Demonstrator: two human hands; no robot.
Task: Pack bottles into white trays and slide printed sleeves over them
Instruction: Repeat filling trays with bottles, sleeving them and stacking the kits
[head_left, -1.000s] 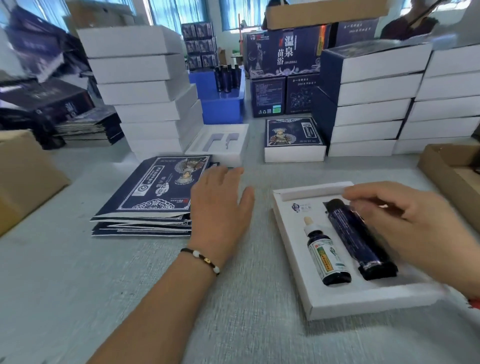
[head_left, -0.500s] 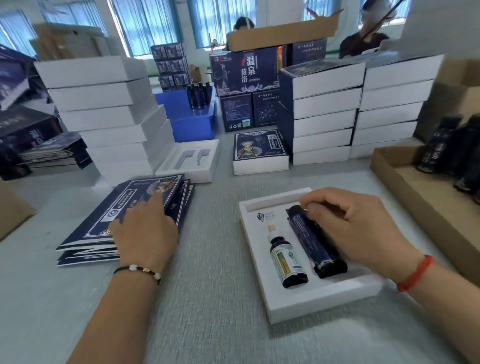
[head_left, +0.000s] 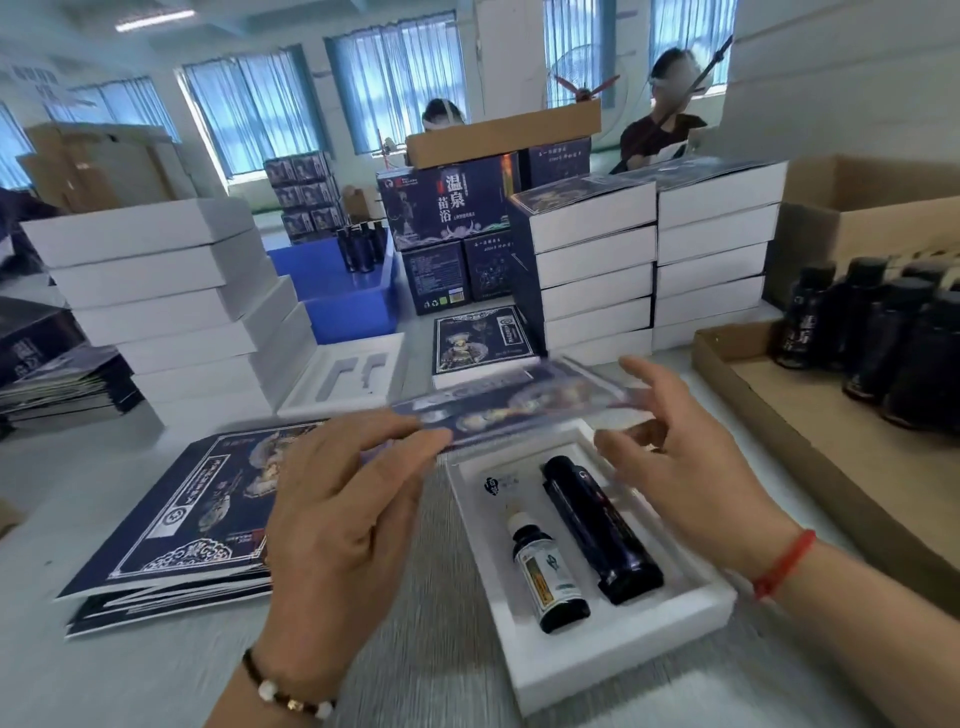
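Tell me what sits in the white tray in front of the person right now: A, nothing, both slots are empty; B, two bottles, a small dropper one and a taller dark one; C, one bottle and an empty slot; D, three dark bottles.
B: the white tray holds a small dropper bottle on the left and a taller dark bottle beside it, each lying in its own slot.

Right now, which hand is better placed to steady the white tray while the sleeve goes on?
Right hand, probably: it hovers directly over the white foam tray, barely touching the blurred printed sleeve that the left hand pinches.
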